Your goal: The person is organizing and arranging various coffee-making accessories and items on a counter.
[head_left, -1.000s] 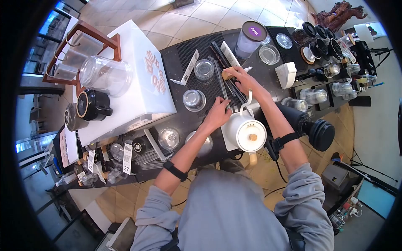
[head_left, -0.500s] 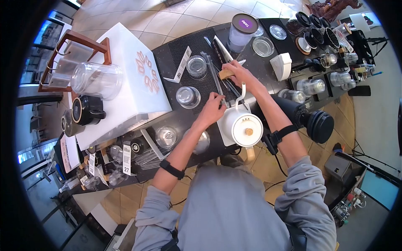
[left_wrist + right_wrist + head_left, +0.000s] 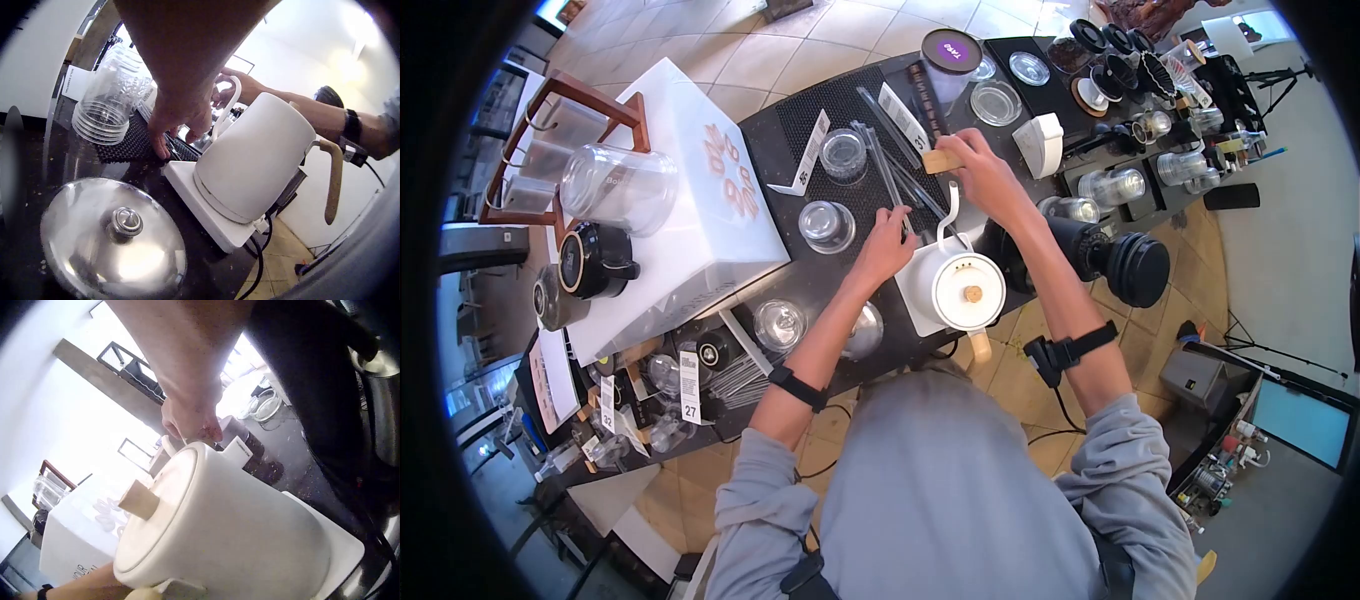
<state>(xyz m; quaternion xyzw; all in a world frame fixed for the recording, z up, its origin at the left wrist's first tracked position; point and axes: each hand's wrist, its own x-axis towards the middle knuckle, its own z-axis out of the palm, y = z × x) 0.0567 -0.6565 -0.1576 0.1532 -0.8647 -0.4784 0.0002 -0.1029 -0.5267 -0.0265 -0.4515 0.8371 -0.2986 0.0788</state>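
Glossy metal lid (image 3: 147, 250), smooth white kettle (image 3: 253, 159)

Head view: "TARO" on purple-centred lid (image 3: 952, 49), 12–1 o'clock; "27" on tall white tag (image 3: 690, 385), 8 o'clock; "32" on smaller tag (image 3: 607, 400), 8 o'clock; "Bo", rest blurred, on clear jar (image 3: 622, 190), 10 o'clock. Right wrist view: "OUR", word partly unclear, on white box (image 3: 72, 540), 7–8 o'clock. Other print too small

A clear jar (image 3: 618, 188) tops the white box (image 3: 685, 225) (black mug (image 3: 595, 262) alongside).
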